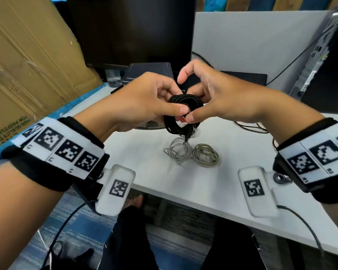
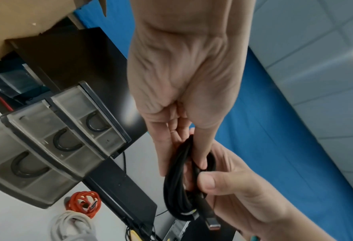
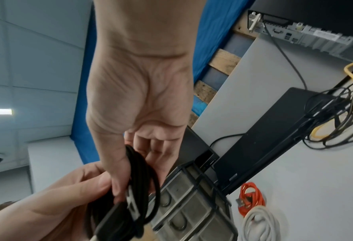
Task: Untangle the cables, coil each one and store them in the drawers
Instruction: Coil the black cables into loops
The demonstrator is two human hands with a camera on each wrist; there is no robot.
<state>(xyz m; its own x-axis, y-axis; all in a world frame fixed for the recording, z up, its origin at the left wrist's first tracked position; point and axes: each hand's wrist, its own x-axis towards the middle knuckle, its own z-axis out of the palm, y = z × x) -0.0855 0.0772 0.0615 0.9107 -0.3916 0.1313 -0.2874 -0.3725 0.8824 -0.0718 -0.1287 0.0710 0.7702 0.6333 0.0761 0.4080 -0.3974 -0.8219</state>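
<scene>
A black cable (image 1: 183, 112), wound into a coil, is held up over the white table (image 1: 232, 172). My left hand (image 1: 176, 106) grips one side and my right hand (image 1: 193, 106) pinches the other. Its metal-tipped plug (image 2: 212, 223) hangs from the bottom of the coil. In the left wrist view my left hand (image 2: 184, 163) closes thumb and fingers round the black strands. My right hand (image 3: 138, 176) does the same in the right wrist view. A drawer unit (image 2: 53, 143) with three translucent drawers stands behind. Coiled white (image 1: 176, 151) and grey (image 1: 206, 156) cables lie on the table below.
An orange coil (image 2: 84, 203) lies on the table next to a white coil (image 2: 72, 225), near the drawers. A loose tangle of black and yellow cables (image 3: 340, 117) sits at the right. A monitor (image 1: 133, 30), cardboard box (image 1: 28, 65) and computer case (image 1: 323, 61) ring the table.
</scene>
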